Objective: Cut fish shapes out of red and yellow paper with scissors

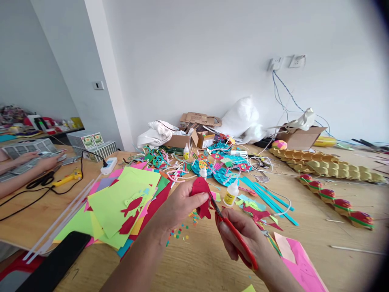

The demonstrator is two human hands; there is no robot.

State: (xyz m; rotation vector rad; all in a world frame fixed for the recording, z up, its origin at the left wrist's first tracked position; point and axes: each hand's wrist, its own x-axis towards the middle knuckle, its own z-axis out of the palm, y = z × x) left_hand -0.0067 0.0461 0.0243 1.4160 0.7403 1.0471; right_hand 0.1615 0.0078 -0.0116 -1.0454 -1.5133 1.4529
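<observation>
Between its fingers and thumb, my left hand (181, 202) pinches a piece of dark red paper (201, 187) with a curved, partly cut outline. My right hand (240, 233) is closed round the red handles of a pair of scissors (243, 243). The blades point up and left and meet the paper's right edge. Left of my hands, sheets of coloured paper (106, 202) lie in a pile, with red fish-shaped cutouts (133, 205) on top. A small glue bottle (231, 193) stands just beyond my right hand. Small coloured paper dots (179, 234) are scattered by my left wrist.
A black phone-like slab (57, 261) lies front left, near a yellow glue gun (68, 178) and its cable. Another person's hands (48, 161) work at far left. Red paper scraps (258, 215), egg-carton strips (343, 170) and red-topped caterpillar-like pieces (337, 200) lie to the right.
</observation>
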